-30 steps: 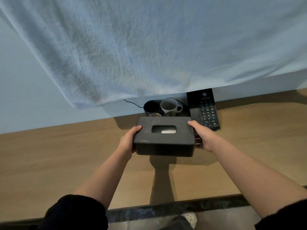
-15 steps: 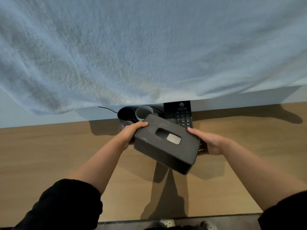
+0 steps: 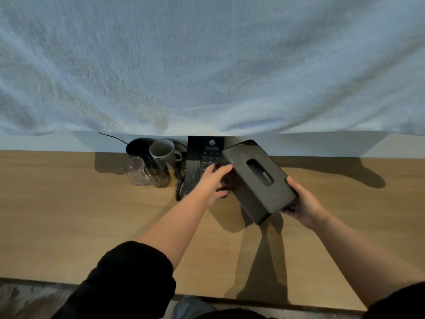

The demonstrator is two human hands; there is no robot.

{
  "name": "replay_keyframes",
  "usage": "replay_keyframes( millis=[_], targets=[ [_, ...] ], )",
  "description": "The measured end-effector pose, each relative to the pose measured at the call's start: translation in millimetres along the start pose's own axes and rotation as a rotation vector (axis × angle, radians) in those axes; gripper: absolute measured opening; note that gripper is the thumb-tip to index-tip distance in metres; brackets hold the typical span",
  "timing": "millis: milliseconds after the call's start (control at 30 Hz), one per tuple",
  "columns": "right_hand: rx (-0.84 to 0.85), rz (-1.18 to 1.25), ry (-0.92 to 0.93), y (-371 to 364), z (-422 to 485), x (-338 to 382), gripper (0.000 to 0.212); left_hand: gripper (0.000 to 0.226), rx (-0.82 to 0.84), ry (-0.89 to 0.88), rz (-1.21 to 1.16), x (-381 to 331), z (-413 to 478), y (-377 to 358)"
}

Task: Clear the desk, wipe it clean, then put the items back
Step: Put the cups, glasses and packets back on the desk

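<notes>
A dark tissue box [image 3: 257,178] with an oval slot on top hangs tilted above the wooden desk [image 3: 69,215], turned diagonally. My left hand [image 3: 212,181] grips its left end, over the keypad of a black desk phone [image 3: 202,162]. My right hand [image 3: 303,203] holds its near right corner from below. Left of the phone stand a black mug [image 3: 136,147], a grey mug [image 3: 163,150], a clear glass [image 3: 135,171] and a smoky glass [image 3: 158,172].
A pale blue towel [image 3: 207,65] hangs close before the camera and hides the upper view. A thin black cable [image 3: 112,138] runs along the wall behind the mugs. The desk's near edge [image 3: 253,300] lies at the bottom.
The tissue box has swung from square-on to diagonal and moved right, past the phone. Both hands went with it. The glasses and phone now show fully.
</notes>
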State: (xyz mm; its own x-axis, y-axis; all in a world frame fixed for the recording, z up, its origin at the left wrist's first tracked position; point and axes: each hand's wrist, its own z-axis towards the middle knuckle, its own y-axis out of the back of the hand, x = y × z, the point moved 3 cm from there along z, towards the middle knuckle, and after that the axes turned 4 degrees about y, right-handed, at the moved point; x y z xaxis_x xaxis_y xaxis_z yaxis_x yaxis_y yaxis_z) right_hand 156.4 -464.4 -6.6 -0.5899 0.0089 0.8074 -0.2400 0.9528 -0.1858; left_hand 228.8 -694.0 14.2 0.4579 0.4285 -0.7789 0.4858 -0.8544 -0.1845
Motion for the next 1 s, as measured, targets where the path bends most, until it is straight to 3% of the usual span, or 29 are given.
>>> replay_keyframes(
  millis=[67,233,400,567,800,1000],
  targets=[
    [-0.056,0.044,-0.018,9,1,-3,0.045,0.065,0.003,0.067,0.088,25,3,-22],
    [-0.188,0.105,-0.032,3,4,-19,0.036,0.03,-0.004,0.161,0.093,56,1,-49],
    [-0.281,0.072,-0.047,-11,15,-43,0.055,0.045,-0.092,0.192,0.05,74,8,-40],
    [-0.262,0.055,-0.075,-21,23,-52,0.051,0.054,-0.199,0.179,-0.017,75,20,-36],
    [-0.236,-0.259,-0.194,-19,37,-45,0.064,0.055,-0.354,0.153,-0.014,77,39,-30],
    [-0.247,-0.448,-0.171,-26,43,-40,0.047,0.039,-0.462,0.17,-0.105,87,47,-17]
  ],
)
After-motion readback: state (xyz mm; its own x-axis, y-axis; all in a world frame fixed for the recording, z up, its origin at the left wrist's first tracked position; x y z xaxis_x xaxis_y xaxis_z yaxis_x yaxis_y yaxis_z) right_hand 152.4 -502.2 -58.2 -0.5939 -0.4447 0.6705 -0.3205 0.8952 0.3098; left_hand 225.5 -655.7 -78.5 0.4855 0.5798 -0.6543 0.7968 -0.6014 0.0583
